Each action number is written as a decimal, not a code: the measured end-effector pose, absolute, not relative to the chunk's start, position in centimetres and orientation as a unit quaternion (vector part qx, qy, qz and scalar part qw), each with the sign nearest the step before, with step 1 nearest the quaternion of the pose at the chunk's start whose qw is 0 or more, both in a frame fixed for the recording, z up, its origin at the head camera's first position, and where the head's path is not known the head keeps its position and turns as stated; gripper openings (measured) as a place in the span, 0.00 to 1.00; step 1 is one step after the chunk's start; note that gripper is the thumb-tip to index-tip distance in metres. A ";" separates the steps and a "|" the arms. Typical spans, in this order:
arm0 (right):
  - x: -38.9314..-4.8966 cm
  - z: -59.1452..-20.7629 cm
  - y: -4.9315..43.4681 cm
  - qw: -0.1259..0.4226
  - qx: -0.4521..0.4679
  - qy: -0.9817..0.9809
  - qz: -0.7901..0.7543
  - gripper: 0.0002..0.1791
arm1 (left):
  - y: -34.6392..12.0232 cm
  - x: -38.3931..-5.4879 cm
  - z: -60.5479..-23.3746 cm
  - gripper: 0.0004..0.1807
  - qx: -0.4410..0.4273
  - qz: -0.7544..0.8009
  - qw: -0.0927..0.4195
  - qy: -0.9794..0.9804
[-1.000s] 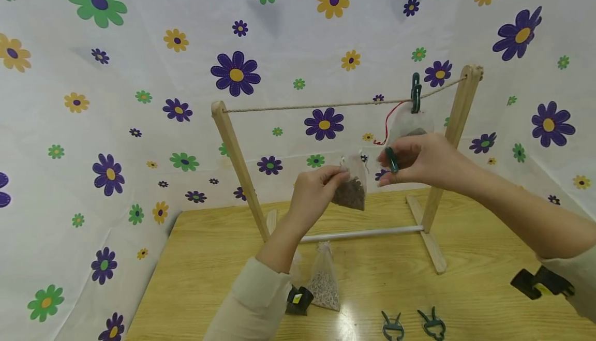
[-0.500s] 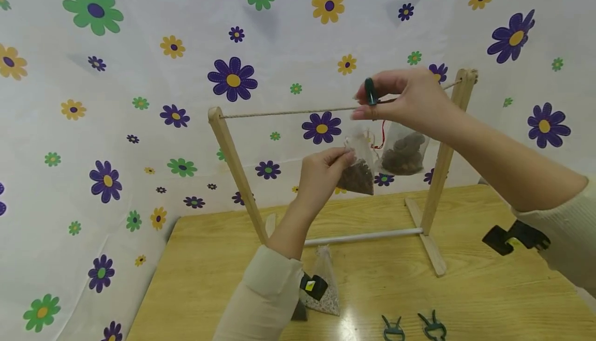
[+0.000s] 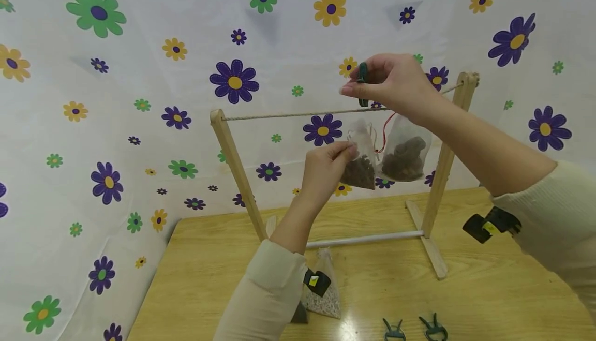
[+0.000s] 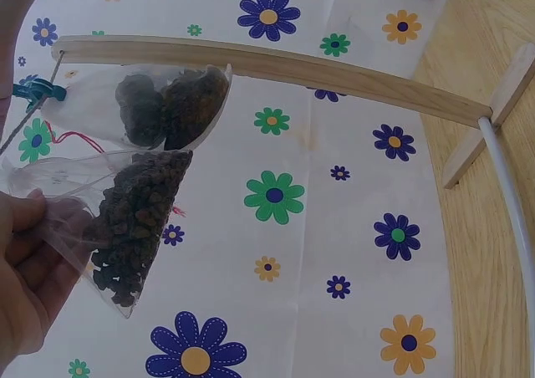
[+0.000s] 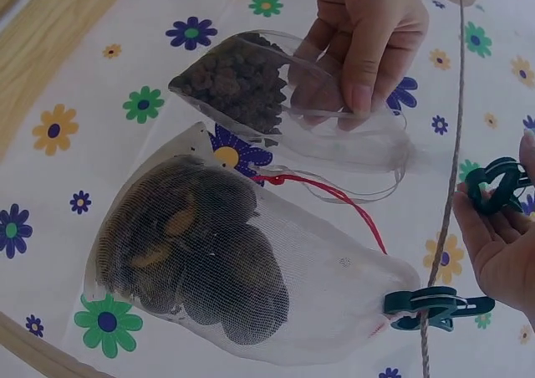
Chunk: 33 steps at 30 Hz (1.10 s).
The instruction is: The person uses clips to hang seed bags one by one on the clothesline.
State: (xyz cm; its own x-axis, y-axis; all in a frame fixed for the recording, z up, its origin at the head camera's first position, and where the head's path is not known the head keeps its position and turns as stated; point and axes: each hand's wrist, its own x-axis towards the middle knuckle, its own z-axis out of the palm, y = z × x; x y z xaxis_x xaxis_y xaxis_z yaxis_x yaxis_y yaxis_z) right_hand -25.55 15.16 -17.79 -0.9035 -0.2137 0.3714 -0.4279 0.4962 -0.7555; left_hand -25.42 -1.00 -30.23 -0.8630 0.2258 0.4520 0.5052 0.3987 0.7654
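My left hand (image 3: 326, 167) pinches a small sheer drawstring bag (image 3: 360, 172) of dark, shrivelled dried bits, just below the rope (image 3: 288, 115). Above the rope, my right hand (image 3: 400, 85) holds a dark green spring clip (image 3: 363, 74) between thumb and fingers; its lower end is close to the rope. To the right hangs a larger white mesh bag (image 3: 406, 154) with a red string and dark rounded pieces inside. A second green clip (image 5: 435, 305) fastens its top to the rope, seen in the right wrist view; in the head view my right hand hides that clip.
The rope spans two wooden posts (image 3: 237, 170), joined low down by a white bar (image 3: 368, 238). On the wooden table (image 3: 372, 279) lie a speckled bag (image 3: 323, 299), a dark one (image 3: 300, 314) partly behind my left sleeve, and two green clips (image 3: 394, 330) near the front edge.
My right hand has risen with the clip from beside the bag to above the rope. My left hand has lifted the small bag up and slightly right, beside the hanging one.
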 end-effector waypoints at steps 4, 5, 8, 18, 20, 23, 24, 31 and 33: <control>-25.8 -17.6 15.0 0.105 0.180 -0.861 0.465 0.21 | -1.0 -25.6 -29.7 0.12 -0.223 -0.491 0.148 -0.829; -25.8 -17.5 15.0 0.103 0.176 -0.862 0.463 0.21 | -1.0 -25.7 -29.7 0.12 -0.225 -0.489 0.148 -0.830; -25.7 -17.4 15.0 0.108 0.167 -0.872 0.448 0.22 | -0.9 -25.8 -29.4 0.12 -0.231 -0.482 0.147 -0.832; -26.0 -17.5 14.9 0.076 0.171 -0.826 0.532 0.10 | -0.8 -26.1 -28.9 0.12 -0.230 -0.477 0.135 -0.837; -26.1 -17.4 15.0 0.065 0.172 -0.826 0.533 0.09 | -0.9 -26.2 -28.8 0.12 -0.228 -0.475 0.135 -0.839; -26.2 -17.5 15.0 0.056 0.167 -0.832 0.525 0.10 | -0.9 -26.2 -28.4 0.12 -0.230 -0.468 0.137 -0.842; -26.2 -17.5 14.9 0.054 0.166 -0.835 0.521 0.11 | -0.9 -26.2 -28.3 0.12 -0.231 -0.466 0.140 -0.843; -26.5 -18.4 14.9 0.046 0.160 -0.849 0.501 0.11 | -0.4 -26.2 -28.0 0.12 -0.242 -0.451 0.166 -0.843; -26.5 -18.5 15.0 0.044 0.156 -0.851 0.499 0.11 | -0.4 -26.2 -28.1 0.12 -0.240 -0.455 0.167 -0.841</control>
State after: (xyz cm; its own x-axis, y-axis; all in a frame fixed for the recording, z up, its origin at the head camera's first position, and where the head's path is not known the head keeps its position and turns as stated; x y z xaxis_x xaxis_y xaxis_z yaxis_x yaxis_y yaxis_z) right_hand -26.52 14.96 -18.52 -0.9472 -0.2225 0.2311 -0.3104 0.4539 -0.8352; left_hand -26.23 -0.36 -28.11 -0.8287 0.2524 0.4996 0.5562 0.4713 0.6845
